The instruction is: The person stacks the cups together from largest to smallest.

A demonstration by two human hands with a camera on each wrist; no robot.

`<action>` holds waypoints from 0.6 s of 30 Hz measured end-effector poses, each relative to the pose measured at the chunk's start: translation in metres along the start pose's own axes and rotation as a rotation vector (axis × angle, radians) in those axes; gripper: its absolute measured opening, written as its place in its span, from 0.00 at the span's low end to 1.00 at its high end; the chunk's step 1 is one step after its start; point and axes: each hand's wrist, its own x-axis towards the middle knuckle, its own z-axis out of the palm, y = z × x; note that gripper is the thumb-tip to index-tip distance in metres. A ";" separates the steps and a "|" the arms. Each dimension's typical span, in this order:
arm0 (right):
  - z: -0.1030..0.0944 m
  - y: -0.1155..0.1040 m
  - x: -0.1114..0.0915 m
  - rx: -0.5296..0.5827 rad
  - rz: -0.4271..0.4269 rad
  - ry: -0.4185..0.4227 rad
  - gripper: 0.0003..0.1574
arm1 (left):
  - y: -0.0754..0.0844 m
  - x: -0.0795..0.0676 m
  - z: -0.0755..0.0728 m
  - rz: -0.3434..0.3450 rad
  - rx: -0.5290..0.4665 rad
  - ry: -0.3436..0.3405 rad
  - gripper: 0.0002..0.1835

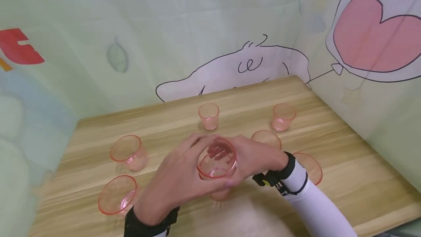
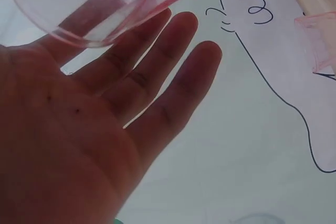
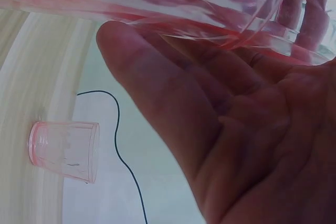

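Between both hands is a clear pink plastic cup (image 1: 217,164), mouth tilted up toward the head camera. My left hand (image 1: 179,178) grips it from the left, its thumb across the near side and its index finger at the far side of the rim. From the right, my right hand (image 1: 254,156) holds the same cup's wall. In the left wrist view the other fingers (image 2: 181,85) spread out below the rim. The right wrist view has the cup (image 3: 173,3) lying along the fingers. Through the wall, more fingers show; I cannot tell whether a second cup is nested inside.
More pink cups stand upright on the wooden table (image 1: 158,120): a back-middle cup (image 1: 209,116), a back-right cup (image 1: 284,116), two left cups (image 1: 128,153), and others partly behind the right arm (image 1: 310,169). A printed cloth backdrop (image 1: 131,28) borders the table behind.
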 end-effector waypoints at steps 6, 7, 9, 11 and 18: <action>-0.004 -0.002 -0.007 -0.017 0.083 0.032 0.45 | -0.001 -0.003 -0.006 -0.021 0.029 0.015 0.47; -0.006 -0.002 -0.009 -0.015 0.104 0.043 0.45 | -0.001 -0.002 -0.006 -0.017 0.037 0.015 0.48; -0.009 -0.003 -0.015 -0.017 0.126 0.063 0.45 | -0.002 -0.001 -0.005 -0.001 0.060 0.020 0.48; -0.011 -0.003 -0.019 -0.029 0.130 0.080 0.46 | -0.003 -0.002 -0.003 0.011 0.082 0.025 0.47; -0.013 -0.004 -0.025 -0.087 0.118 0.100 0.49 | -0.008 -0.015 0.005 -0.012 0.177 0.050 0.49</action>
